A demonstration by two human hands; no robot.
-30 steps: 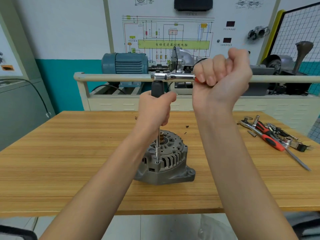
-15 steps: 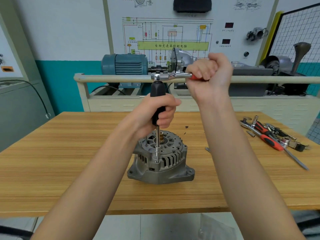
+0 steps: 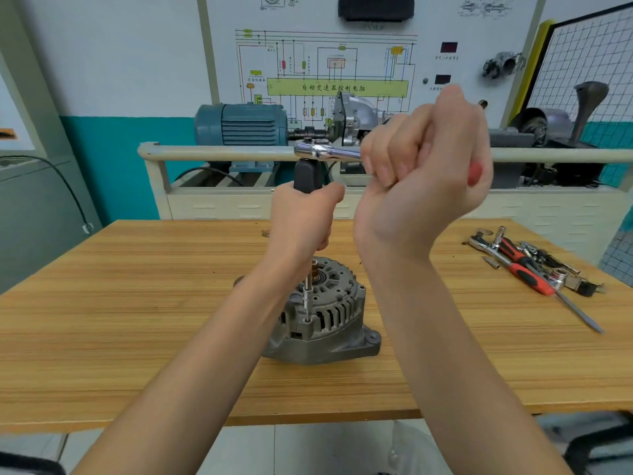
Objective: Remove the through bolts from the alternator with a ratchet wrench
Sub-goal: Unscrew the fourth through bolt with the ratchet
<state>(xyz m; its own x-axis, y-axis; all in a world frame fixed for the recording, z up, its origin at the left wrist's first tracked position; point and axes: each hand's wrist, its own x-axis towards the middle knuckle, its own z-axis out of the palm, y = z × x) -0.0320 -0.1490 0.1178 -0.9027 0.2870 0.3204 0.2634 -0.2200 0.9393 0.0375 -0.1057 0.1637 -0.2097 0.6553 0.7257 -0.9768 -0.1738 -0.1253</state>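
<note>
— Two hands up, both closed. Right hand (image 3: 424,173) fisted round the ratchet wrench (image 3: 329,151): chrome head and shank showing, red grip end poking out past the palm.

— Left?

— Left hand (image 3: 303,217) wrapped on the black extension handle (image 3: 306,174) under the ratchet head. Thin steel shaft (image 3: 307,299) drops straight down from that hand, tip seated in a bolt hole on top of the alternator (image 3: 325,320).

— Alternator position?

— Middle of the wooden table (image 3: 102,320), nearer the front edge than the back. Grey cast housing, ribbed slots round the rim, brass-coloured shaft stub at centre, mounting ear toward the right.

— Change from half a second ago?

— Wrench handle has swung out to the right; fist now farther right and rolled over. Left hand sits higher on the handle, covering more of the alternator's left side.

— Anything else on the table?

— Loose pile of tools (image 3: 527,265) by the right edge: red-and-black handles, chrome sockets, a long pointed blade. No tray.
</note>
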